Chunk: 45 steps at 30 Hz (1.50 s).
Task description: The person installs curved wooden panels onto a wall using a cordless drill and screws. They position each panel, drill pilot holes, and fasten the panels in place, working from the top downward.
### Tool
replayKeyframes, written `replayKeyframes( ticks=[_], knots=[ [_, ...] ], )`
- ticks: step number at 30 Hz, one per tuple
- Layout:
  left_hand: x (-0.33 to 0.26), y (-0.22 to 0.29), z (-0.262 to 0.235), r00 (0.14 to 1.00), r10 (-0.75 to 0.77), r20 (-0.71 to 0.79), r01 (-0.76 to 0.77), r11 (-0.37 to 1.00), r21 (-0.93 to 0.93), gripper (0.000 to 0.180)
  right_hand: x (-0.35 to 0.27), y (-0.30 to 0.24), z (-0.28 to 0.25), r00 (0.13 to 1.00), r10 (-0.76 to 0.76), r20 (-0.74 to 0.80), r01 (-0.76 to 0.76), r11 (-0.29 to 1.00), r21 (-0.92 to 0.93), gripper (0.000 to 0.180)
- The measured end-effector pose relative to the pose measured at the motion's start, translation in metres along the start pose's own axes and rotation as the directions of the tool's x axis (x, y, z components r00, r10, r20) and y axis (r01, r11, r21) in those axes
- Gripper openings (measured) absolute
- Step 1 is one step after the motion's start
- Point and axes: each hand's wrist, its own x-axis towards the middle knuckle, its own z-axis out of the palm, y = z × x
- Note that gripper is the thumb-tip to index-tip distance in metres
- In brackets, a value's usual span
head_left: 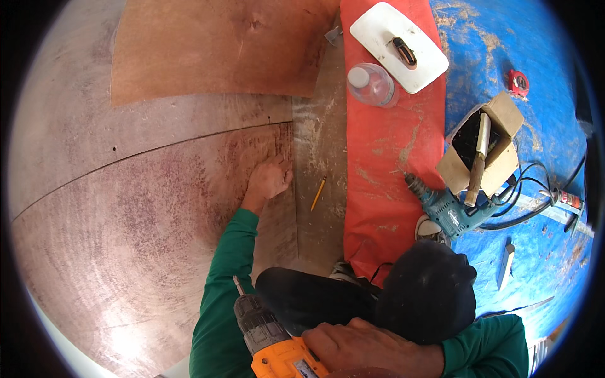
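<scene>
My left hand [268, 179] rests on the reddish-brown wood panel [157, 195], close to its right edge and below a seam. Its fingers are curled together at the surface, and whatever they might pinch is too small to make out. At the lower middle my right hand [359, 343] grips an orange and black cordless drill [271, 343]. The drill's bit points up and to the left, over my left sleeve, clear of the panel. A yellow pencil [318, 193] lies on the brown strip just right of my left hand.
A loose brown sheet [220, 44] overlaps the panel's top. On red cloth [391, 220] are a plastic bottle [372, 85] and a white board with a black handle [400, 47]. Rightward lie a corded teal drill [450, 211], an open carton [507, 160], a hammer [480, 157] and a red tape measure [518, 83].
</scene>
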Motion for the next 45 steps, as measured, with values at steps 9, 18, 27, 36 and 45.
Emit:
replayKeyframes(
  ticks=[9, 18, 27, 36, 45],
  knots=[
    [0.003, 0.004, -0.003, 0.999, -0.039, 0.027, 0.038, 0.999, 0.022, 0.013, 0.002, -0.006, -0.014, 1.000, 0.015, -0.026, -0.015, 1.000, -0.017, 0.046],
    [0.004, 0.002, -0.001, 1.000, 0.000, -0.016, 0.001, 0.999, 0.034, 0.013, -0.003, -0.004, -0.006, 1.000, 0.009, -0.023, -0.011, 0.998, -0.064, 0.046],
    [0.003, 0.000, 0.003, 1.000, -0.008, -0.001, 0.008, 0.998, 0.054, 0.012, -0.010, -0.003, -0.009, 0.998, -0.043, -0.055, 0.034, 0.986, -0.162, 0.047],
    [0.005, 0.003, 0.000, 0.997, -0.061, 0.038, 0.059, 0.997, 0.052, 0.014, -0.019, -0.006, -0.010, 0.999, -0.043, -0.025, 0.041, 0.994, -0.097, 0.049],
    [0.006, 0.004, -0.001, 0.998, -0.046, 0.030, 0.045, 0.998, 0.034, 0.014, -0.016, 0.000, -0.012, 0.998, -0.065, -0.021, 0.063, 0.993, -0.100, 0.050]
  ],
)
